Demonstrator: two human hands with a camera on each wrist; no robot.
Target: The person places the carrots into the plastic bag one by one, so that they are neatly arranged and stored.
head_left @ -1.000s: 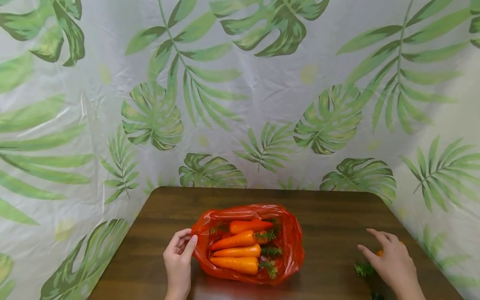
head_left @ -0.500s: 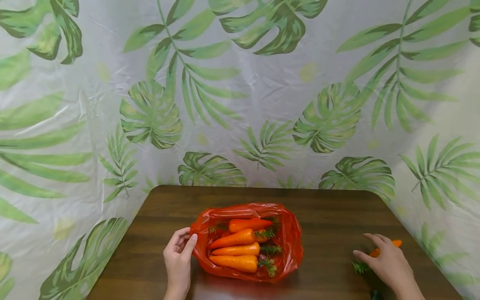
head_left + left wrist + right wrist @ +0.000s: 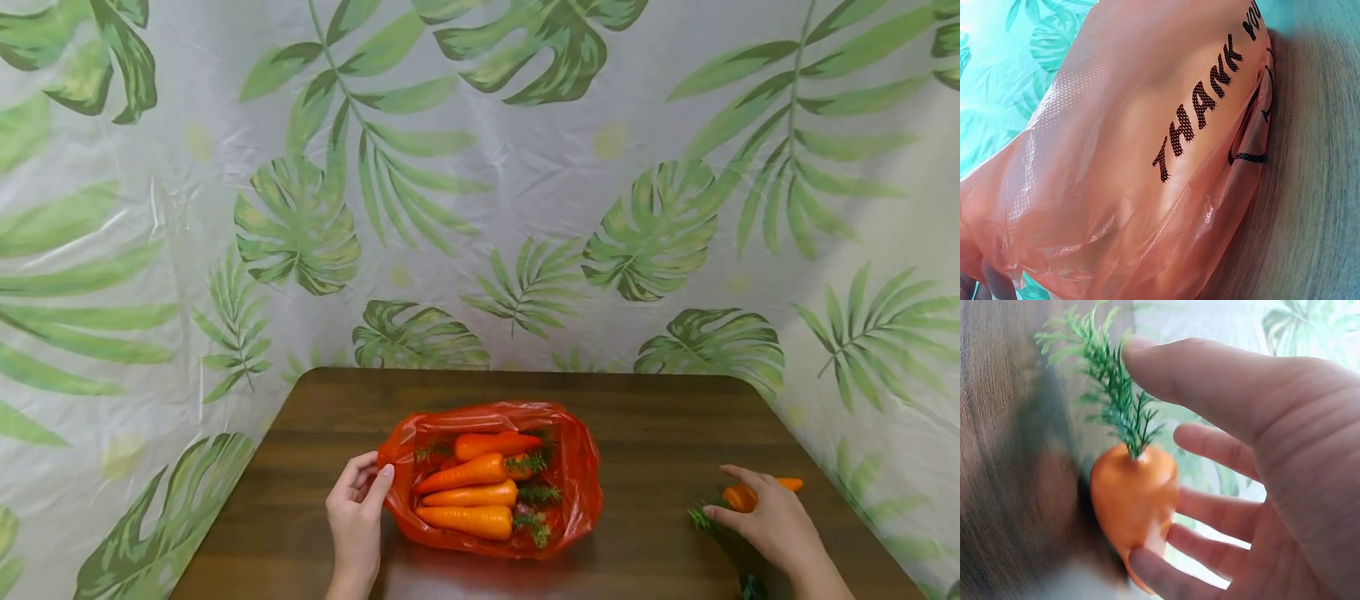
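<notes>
My left hand (image 3: pixel 356 517) pinches the left rim of a red plastic bag (image 3: pixel 581 508) between thumb and fingers. The bag's mouth is spread wide, with several orange carrots (image 3: pixel 468 521) with green tops lying inside. In the left wrist view the side of the bag fills most of the frame, and black "THANK YOU" lettering shows. At the right, my right hand (image 3: pixel 772 521) reaches over a single carrot (image 3: pixel 1132 487) on the table. Its fingers lie along the carrot's side, while the thumb is beside the leafy top, apart from the root.
The dark wooden table (image 3: pixel 645 417) has rounded far corners. Behind it hangs a pale leaf-patterned sheet (image 3: pixel 540 192), which also runs along the sides. A small dark object (image 3: pixel 752 587) shows below the right hand at the lower edge.
The right hand has lowered and come slightly left onto the single carrot, whose leafy top has shifted left and away from me. The left hand keeps its pinch on the bag.
</notes>
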